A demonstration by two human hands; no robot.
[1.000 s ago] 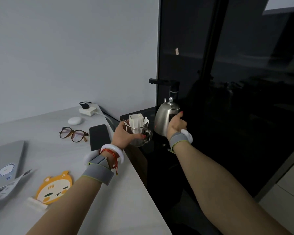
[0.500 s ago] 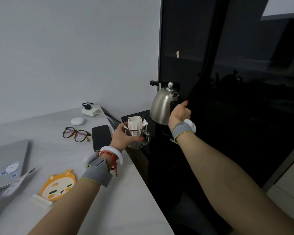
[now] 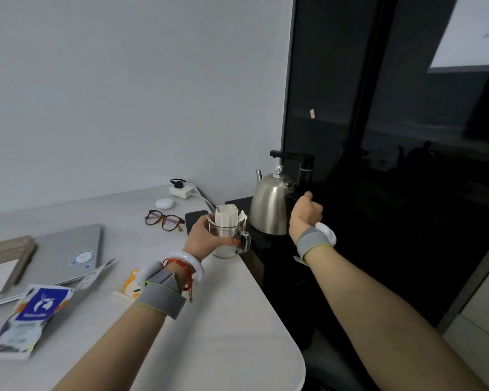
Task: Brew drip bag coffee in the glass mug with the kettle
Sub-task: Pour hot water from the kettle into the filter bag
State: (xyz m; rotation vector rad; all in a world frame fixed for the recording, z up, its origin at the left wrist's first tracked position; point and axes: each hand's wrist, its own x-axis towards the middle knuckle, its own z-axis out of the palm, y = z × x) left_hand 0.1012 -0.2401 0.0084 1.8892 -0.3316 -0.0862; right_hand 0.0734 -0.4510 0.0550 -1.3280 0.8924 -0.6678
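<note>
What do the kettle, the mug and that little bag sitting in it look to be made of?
Kettle: probably stainless steel, a brushed silver body with soft reflections.
Mug: clear glass, with see-through walls and bright glints along the handle.
Drip bag: white paper or filter fabric; it looks matt and creased.
</note>
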